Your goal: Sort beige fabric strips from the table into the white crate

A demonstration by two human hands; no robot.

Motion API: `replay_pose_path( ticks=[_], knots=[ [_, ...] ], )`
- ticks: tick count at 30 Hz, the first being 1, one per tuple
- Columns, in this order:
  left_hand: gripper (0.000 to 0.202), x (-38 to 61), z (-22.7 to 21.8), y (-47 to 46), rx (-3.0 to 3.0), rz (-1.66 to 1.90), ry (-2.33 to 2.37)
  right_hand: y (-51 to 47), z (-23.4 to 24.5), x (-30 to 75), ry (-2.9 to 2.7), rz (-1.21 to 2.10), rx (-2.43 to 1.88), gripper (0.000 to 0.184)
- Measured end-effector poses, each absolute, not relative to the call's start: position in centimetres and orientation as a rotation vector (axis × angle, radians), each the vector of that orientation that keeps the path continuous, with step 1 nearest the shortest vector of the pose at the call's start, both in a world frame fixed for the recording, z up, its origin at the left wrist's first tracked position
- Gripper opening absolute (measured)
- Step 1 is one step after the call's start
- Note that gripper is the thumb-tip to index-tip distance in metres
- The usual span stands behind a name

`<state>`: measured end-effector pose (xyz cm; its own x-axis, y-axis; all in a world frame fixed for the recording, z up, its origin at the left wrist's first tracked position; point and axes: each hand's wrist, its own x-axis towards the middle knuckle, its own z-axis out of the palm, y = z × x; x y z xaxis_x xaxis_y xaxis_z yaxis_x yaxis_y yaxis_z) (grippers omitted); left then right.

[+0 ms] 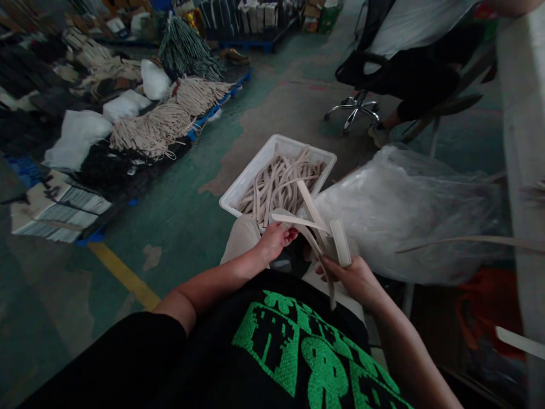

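My right hand (351, 277) is closed around several flat beige straps (314, 209). Their ends stick up and fan out above the fist, and one curved tail hangs below it. My left hand (276, 243) is to the left with its fingers pinched together, at a pale strap that loops over toward the right hand; the fingertips are partly hidden. Just beyond both hands, a white plastic bin (233, 193) on the floor holds a tangled heap of similar beige straps (276, 184).
A large clear plastic bag (409, 210) bulges to the right, beside a table edge (517, 170). Bundles of straps (153, 128) and white sacks (79, 139) lie on blue pallets at left. Another person (417, 68) sits near a wheeled chair (357, 105).
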<state>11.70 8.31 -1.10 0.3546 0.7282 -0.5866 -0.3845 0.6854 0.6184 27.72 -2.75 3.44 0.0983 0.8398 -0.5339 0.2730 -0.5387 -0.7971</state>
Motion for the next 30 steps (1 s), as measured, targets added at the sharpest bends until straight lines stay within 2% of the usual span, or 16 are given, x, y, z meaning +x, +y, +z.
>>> replay_pose_path(
  ticks=[2,7,10,16,22,27,30],
  knots=[
    [0.019,11.3,-1.1,8.7,0.445,0.752,0.996,-3.9,3.7,28.3,-1.065,1.484,-1.905,0.05],
    [0.022,11.0,-1.5,7.4,0.431,0.634,0.977,-5.7,4.4,29.1,-1.147,1.207,-2.121,0.048],
    [0.023,11.7,-1.6,6.2,0.405,0.545,0.931,-4.7,4.6,28.6,-1.246,1.15,-2.172,0.046],
    [0.01,11.8,-1.3,6.7,0.278,0.614,0.916,-2.8,3.9,28.3,-1.309,1.087,-2.178,0.038],
    [0.016,10.7,-2.0,6.6,0.236,0.586,1.046,-5.3,3.4,30.1,-1.304,1.226,-2.18,0.043],
    [0.016,12.0,-2.6,4.3,0.349,0.44,1.02,-6.2,3.6,29.2,-1.293,1.137,-2.201,0.048],
    [0.029,12.2,-2.4,4.0,0.395,0.391,1.008,-7.1,4.1,29.1,-1.281,1.1,-2.226,0.048]
  ],
)
